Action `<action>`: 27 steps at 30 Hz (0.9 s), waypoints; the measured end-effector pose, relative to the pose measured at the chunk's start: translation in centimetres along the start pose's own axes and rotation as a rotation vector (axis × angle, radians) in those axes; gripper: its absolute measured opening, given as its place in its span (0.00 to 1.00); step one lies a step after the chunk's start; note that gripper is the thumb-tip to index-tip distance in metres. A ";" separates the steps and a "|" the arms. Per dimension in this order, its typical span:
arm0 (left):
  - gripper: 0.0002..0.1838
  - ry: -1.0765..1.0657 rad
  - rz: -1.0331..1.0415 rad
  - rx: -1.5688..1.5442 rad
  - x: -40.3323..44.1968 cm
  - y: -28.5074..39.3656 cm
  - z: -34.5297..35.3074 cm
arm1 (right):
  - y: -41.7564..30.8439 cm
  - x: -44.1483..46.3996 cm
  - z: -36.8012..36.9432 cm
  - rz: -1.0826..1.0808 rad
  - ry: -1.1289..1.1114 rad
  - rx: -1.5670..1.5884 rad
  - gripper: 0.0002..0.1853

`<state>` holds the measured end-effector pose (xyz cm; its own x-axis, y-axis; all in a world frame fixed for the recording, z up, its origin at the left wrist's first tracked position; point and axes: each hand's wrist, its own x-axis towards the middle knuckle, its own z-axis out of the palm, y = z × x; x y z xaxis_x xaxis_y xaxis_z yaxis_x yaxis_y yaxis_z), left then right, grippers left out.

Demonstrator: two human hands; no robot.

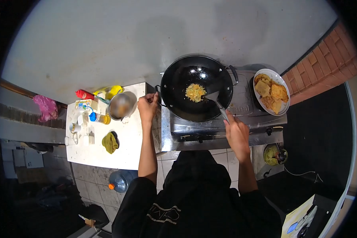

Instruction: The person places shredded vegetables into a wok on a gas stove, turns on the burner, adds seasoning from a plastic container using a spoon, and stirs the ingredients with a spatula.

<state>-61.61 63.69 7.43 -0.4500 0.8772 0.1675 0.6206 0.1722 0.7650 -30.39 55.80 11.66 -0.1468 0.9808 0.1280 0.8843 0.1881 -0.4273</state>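
1. Clearly, the round black metal wok stands between both hands.
2. Grey flat spatula slants leftward into the wok, grasped by the right hand.
3. Left hand is clasping the wok's left handle.
4. Shredded yellow food lies on the wok's bottom, just left of the spatula's blade.

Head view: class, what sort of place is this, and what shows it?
Probably a kitchen: a wok with food in it sits on a stove, and a plate of browned food stands beside it.
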 end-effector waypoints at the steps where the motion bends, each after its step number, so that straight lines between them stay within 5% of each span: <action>1: 0.14 -0.021 -0.016 -0.007 0.1 0.0 0.0 | 0.4 0.2 0.0 -0.001 0.004 -0.017 0.18; 10: 0.13 0.074 0.069 -0.023 -0.4 0.3 0.5 | 2.6 0.9 -1.0 -0.095 0.111 0.057 0.18; 27: 0.16 0.102 0.038 0.029 -0.7 -0.8 1.0 | 3.8 0.5 -1.5 -0.143 -0.017 -0.002 0.15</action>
<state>-61.15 63.39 6.08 -0.4877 0.8336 0.2595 0.6561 0.1539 0.7388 -26.41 56.90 11.41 -0.2788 0.9448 0.1720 0.8550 0.3258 -0.4036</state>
